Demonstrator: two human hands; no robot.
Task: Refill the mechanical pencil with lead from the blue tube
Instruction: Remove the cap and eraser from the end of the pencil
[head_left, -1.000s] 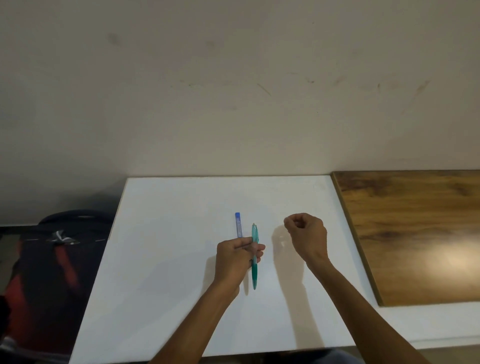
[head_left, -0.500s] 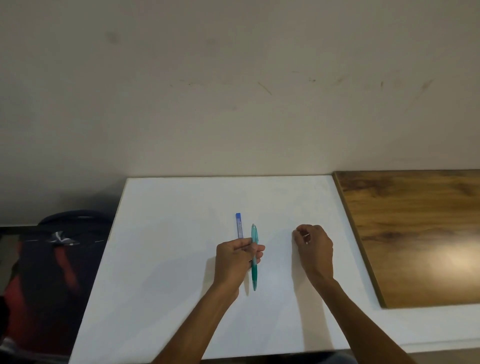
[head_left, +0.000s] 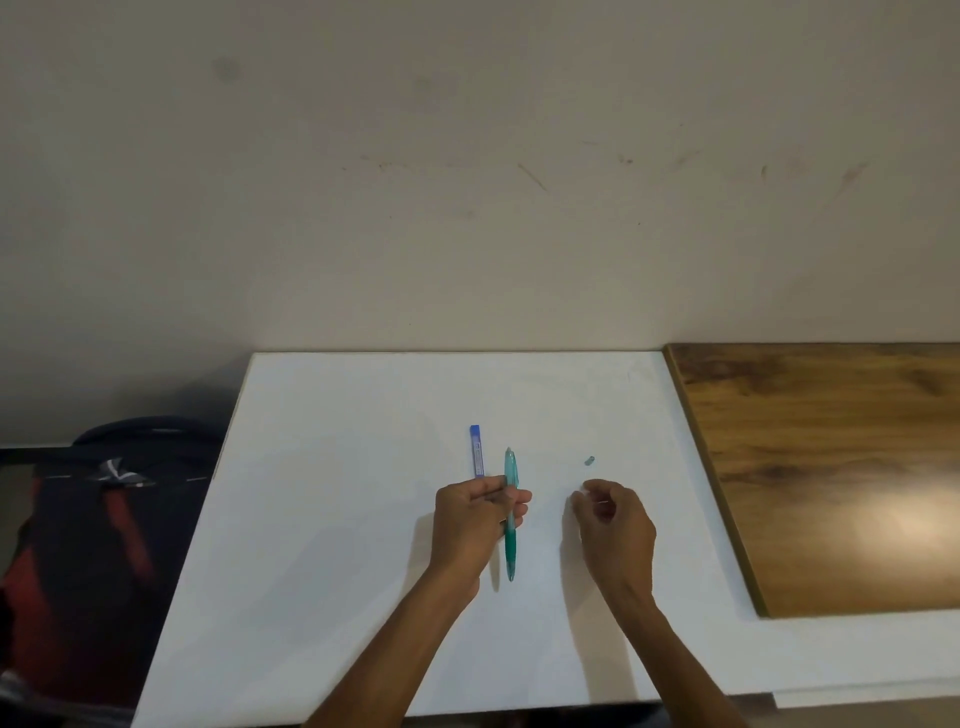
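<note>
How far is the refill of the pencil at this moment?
Done: a small cap lies alone on the white table, apparently taken off the pencil. In hand: the left hand holds the green pencil together with the blue tube; the right hand is empty. Left: opening the tube, inserting lead, replacing the cap.

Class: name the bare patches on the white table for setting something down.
White table: bare left of the blue tube; also along the far edge. Crowded mid-table: left hand holding pencil, small cap, right hand.
</note>
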